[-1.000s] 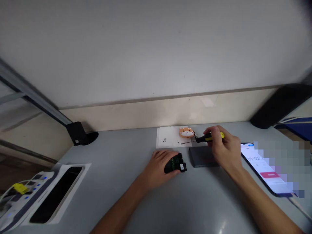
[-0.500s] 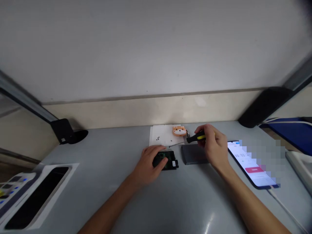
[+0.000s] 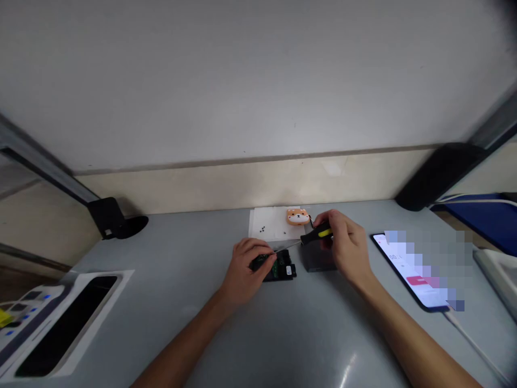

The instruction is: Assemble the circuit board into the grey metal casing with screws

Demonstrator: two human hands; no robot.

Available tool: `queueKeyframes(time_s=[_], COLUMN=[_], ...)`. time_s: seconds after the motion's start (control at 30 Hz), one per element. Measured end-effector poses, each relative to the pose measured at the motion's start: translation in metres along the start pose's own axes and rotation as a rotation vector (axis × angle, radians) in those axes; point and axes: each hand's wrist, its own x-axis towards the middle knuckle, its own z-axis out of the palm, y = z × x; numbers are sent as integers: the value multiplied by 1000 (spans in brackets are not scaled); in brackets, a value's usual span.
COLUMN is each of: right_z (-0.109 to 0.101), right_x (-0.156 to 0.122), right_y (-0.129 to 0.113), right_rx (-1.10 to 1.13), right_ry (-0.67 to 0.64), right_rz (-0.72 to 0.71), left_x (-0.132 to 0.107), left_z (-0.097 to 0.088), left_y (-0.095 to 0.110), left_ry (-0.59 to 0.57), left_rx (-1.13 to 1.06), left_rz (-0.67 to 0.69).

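My right hand point(image 3: 350, 248) grips a screwdriver point(image 3: 314, 235) with a black and yellow handle, its thin shaft pointing left and slightly down. At the shaft's tip, the thumb and forefinger of my left hand point(image 3: 245, 274) come together in a pinch. Whatever is between those fingertips is too small to make out. Beneath the left hand lies a small black device with a green circuit board point(image 3: 285, 268), partly covered by the fingers. A dark grey flat case point(image 3: 318, 261) rests under the screwdriver handle and right hand.
Behind the hands, white paper point(image 3: 274, 215) carries several tiny screws point(image 3: 262, 229) and an orange animal-faced case point(image 3: 298, 217). A lit phone point(image 3: 416, 275) with a cable lies right. On the left are a dark phone point(image 3: 70, 326) and a power strip point(image 3: 28, 312).
The screwdriver and my right hand have moved left and slightly down, bringing the tip to my left fingertips. My left thumb and forefinger have closed together there.
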Motion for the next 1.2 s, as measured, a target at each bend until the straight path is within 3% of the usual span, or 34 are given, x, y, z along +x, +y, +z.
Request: queueKeyframes(time_s=[0.3,0.97,1.2], right_z=[0,0,0], right_x=[0,-3,-5], right_y=[-1,-3,-4], right_rx=[14,-24,-41], right_ry=[2,-37,-57], right_rz=[-12,-48,-64], left_x=[1,-2,-3], left_z=[-2,-3,-5], left_y=[2,2,0], left_ry=[7,43,5], left_rx=[26,22,77], left_rz=[76,59,79])
